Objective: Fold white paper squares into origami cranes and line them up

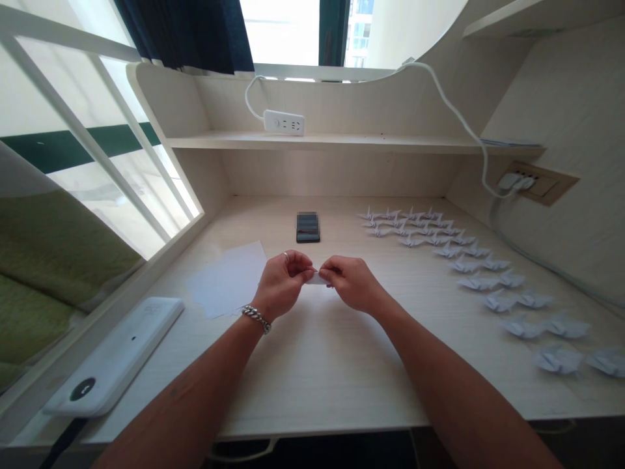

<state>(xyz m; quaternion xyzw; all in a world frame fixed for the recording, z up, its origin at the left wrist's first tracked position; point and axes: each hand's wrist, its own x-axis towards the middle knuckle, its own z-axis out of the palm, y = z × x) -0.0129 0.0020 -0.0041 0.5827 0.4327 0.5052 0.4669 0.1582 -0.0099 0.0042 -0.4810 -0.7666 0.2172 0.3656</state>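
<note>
Between my two hands, a small piece of folded white paper (317, 279) is held just above the desk. My left hand (284, 280), with a ring and a chain bracelet, pinches its left end between thumb and fingers. At the other end, my right hand (350, 280) pinches the paper in the same way. Much of the paper is hidden by the fingertips, so its exact folded form is unclear. Left of my left hand lie loose white paper sheets (227, 277). Several folded paper cranes (478, 281) stand in rows to the right.
A dark phone (308, 227) lies beyond my hands. A white power bank-like device (117, 355) with a black cable rests at the left front. A power strip (284, 122) sits on the shelf (332, 143). A white cord (459, 117) runs to the wall socket (540, 184).
</note>
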